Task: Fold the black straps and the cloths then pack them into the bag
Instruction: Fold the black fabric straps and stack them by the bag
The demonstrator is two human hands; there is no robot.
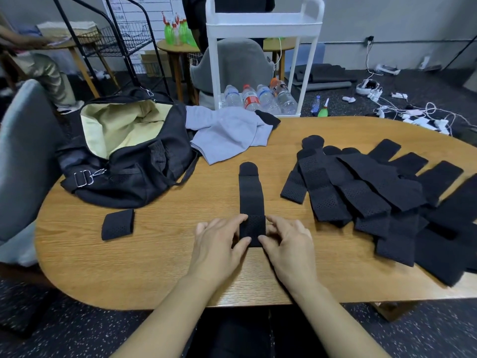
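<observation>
A long black strap lies lengthwise in the middle of the wooden table, its near end doubled over. My left hand and my right hand pinch that folded near end from either side. One folded black strap rests to the left. A pile of several unfolded black straps spreads across the right side. A grey cloth lies at the back next to the open black bag, whose cream lining shows.
A grey chair stands at the table's left edge. Behind the table is a white cart with water bottles on its bottom shelf. Cables and chargers litter the floor at right. A seated person is at far left.
</observation>
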